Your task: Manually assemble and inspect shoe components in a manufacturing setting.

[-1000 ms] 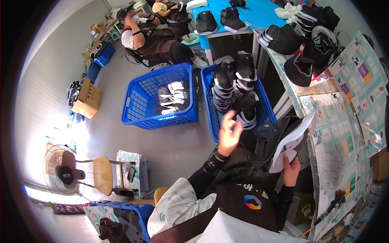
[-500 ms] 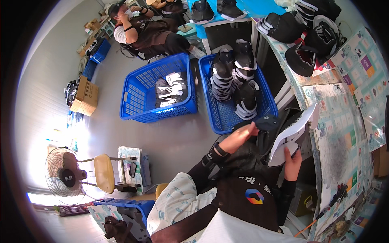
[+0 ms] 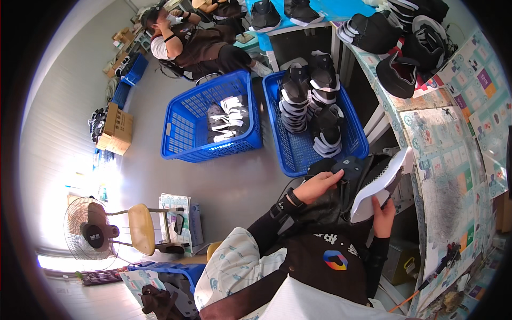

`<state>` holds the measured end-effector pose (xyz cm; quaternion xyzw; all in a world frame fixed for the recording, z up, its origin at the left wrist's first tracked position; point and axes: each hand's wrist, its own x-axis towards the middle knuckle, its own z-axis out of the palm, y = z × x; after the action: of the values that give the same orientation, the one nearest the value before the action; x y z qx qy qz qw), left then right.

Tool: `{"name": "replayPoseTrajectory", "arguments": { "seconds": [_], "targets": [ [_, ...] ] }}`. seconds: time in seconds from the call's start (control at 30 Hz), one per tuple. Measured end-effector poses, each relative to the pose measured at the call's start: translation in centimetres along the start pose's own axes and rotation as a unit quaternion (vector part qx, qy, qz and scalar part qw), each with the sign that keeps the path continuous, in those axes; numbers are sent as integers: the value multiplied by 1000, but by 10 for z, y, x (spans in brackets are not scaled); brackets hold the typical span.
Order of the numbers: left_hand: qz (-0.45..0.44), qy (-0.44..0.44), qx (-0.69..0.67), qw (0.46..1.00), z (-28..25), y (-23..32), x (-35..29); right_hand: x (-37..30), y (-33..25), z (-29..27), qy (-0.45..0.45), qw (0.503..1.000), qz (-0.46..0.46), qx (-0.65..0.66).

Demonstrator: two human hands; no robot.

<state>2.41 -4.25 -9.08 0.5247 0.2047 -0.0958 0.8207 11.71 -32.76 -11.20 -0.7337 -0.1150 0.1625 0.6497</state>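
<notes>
My right hand (image 3: 383, 215) grips a black shoe with a white sole (image 3: 377, 182) from below, holding it on its side in front of my chest. My left hand (image 3: 320, 184) rests on the shoe's upper and holds a dark insole (image 3: 345, 166) against its opening. Just beyond my hands stands a blue basket (image 3: 349, 140) packed with several black and white shoes (image 3: 312, 109).
A second blue basket (image 3: 186, 128) to the left holds a few light shoes. A table (image 3: 453, 160) with printed sheets runs along my right, with black shoes (image 3: 397, 37) piled at its far end. Another person (image 3: 192, 45) sits beyond the baskets. A fan (image 3: 90, 232) and stool (image 3: 141, 229) stand at left.
My left hand came back from above the basket to the shoe, now with a dark insole in it. The right hand kept holding the shoe.
</notes>
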Motion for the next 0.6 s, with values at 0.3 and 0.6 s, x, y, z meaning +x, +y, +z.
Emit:
{"name": "replayPoseTrajectory", "arguments": {
  "seconds": [0.3,0.6],
  "targets": [
    [267,99,448,847,-27,113,-51,30,140,-15,-12,993,59,103],
    [470,167,447,742,24,252,-156,37,188,-21,-28,988,132,69]
  ]
}}
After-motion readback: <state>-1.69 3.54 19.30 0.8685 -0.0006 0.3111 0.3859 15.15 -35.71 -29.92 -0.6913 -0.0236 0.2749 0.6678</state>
